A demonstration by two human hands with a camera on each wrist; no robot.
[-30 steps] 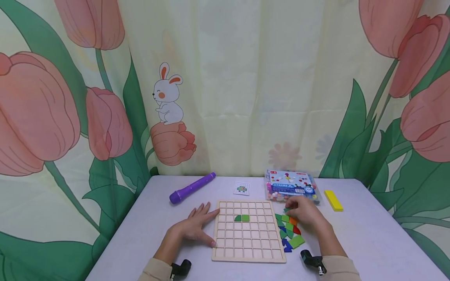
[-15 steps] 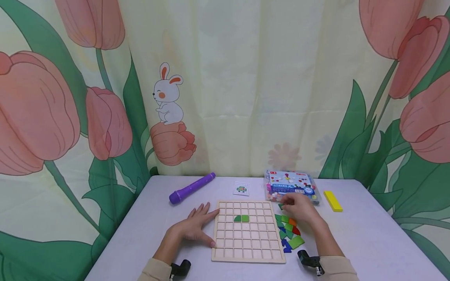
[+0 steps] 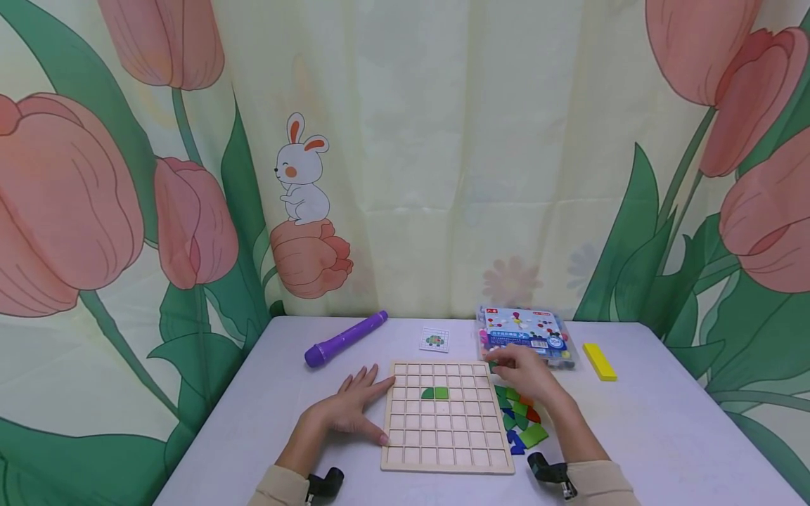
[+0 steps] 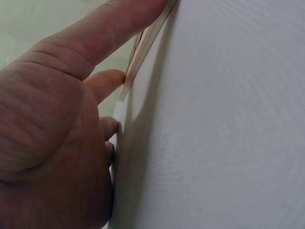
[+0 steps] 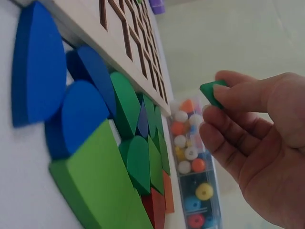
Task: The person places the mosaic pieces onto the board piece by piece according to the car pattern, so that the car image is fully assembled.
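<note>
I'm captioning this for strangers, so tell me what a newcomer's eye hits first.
Probably the pink tulips on the curtain behind the table, plus a white rabbit left of centre. Next, the wooden grid board on the table, the left hand at its left edge. Near its far right corner, the right hand pinches a green piece.

The wooden board (image 3: 449, 440) lies flat, two green tiles (image 3: 441, 393) adjoining in its grid. I see a small green piece (image 5: 208, 93) pinched near its far right corner; multicoloured loose pieces (image 3: 522, 408) crowd its right edge.
</note>
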